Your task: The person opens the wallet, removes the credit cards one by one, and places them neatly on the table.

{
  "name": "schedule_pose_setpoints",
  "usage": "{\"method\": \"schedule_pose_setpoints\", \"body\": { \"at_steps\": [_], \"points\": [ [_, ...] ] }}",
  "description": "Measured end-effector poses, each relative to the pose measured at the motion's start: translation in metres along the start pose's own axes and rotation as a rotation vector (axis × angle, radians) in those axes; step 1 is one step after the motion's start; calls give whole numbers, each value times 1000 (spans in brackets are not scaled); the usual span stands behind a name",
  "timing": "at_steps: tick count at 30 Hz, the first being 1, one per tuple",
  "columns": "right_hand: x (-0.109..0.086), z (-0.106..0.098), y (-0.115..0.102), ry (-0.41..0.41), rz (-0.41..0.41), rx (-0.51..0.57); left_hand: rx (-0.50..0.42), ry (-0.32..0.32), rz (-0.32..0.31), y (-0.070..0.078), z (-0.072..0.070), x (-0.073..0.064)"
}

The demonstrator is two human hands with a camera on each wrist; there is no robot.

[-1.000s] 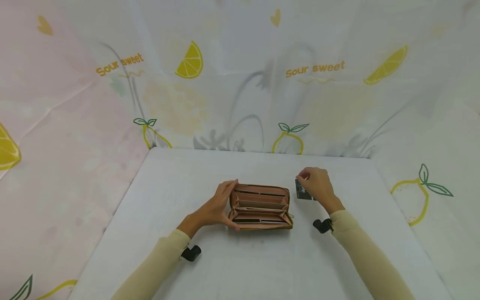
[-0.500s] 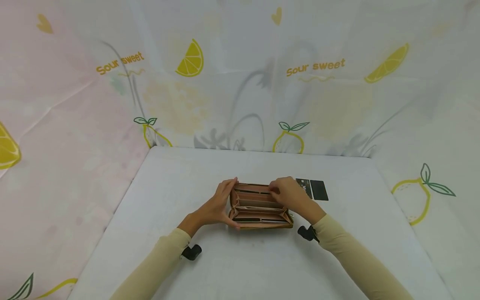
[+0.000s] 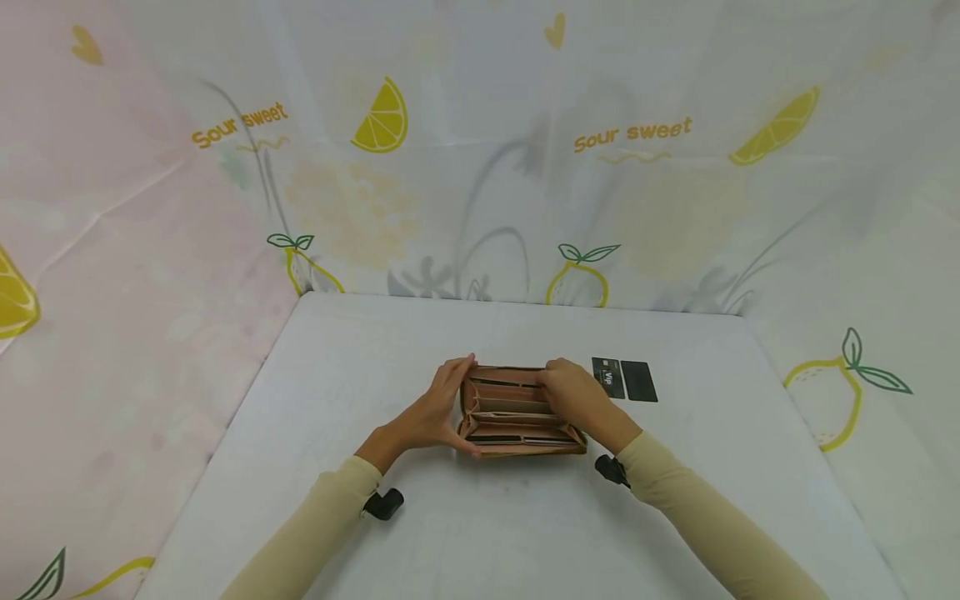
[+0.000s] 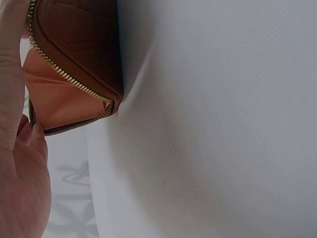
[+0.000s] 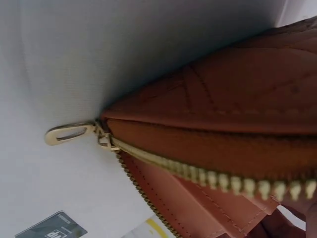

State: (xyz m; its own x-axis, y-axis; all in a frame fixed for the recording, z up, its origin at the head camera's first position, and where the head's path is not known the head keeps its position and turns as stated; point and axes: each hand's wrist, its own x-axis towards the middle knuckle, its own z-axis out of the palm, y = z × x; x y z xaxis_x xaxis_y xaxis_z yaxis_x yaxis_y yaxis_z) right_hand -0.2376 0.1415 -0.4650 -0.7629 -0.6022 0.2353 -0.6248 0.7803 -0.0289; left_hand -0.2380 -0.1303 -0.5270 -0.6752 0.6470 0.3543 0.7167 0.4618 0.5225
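A brown zip-around wallet (image 3: 517,407) stands unzipped on the table, its pockets and card slots facing up. My left hand (image 3: 431,412) grips its left end, thumb at the near edge and fingers at the far edge. In the left wrist view the left palm lies along the wallet's end. At the far right edge, by the upper card slots, my right hand (image 3: 581,398) holds the wallet with curled fingers; its fingertips are mostly hidden. Dark card edges show in the slots. A black VIP card (image 3: 608,378) and a plain black card (image 3: 639,381) lie right of the wallet.
A white cloth covers the table (image 3: 420,533). Behind it hangs a printed curtain (image 3: 480,167) with lemons and lettering. The wallet's gold zip pull (image 5: 69,134) sticks out at its right end. Each wrist wears a small black camera.
My right hand has let go of the card on the table and moved left to the wallet's upper right slots. Both black cards now show uncovered. The left hand keeps its grip.
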Motion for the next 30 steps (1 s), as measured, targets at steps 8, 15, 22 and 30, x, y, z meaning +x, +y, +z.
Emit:
{"method": "schedule_pose_setpoints", "body": {
  "at_steps": [8,15,22,30],
  "points": [
    [6,-9,-1,-92,-22,35,0,-3,-3,2,-1,-1],
    [7,-4,0,-110,-58,-9,7,-5,-2,3,-1,-1],
    [5,2,3,-77,-68,-60,2,-6,0,3,-2,-1],
    [3,2,1,-1,-83,-99,11,10,2,3,0,-2]
  ]
}}
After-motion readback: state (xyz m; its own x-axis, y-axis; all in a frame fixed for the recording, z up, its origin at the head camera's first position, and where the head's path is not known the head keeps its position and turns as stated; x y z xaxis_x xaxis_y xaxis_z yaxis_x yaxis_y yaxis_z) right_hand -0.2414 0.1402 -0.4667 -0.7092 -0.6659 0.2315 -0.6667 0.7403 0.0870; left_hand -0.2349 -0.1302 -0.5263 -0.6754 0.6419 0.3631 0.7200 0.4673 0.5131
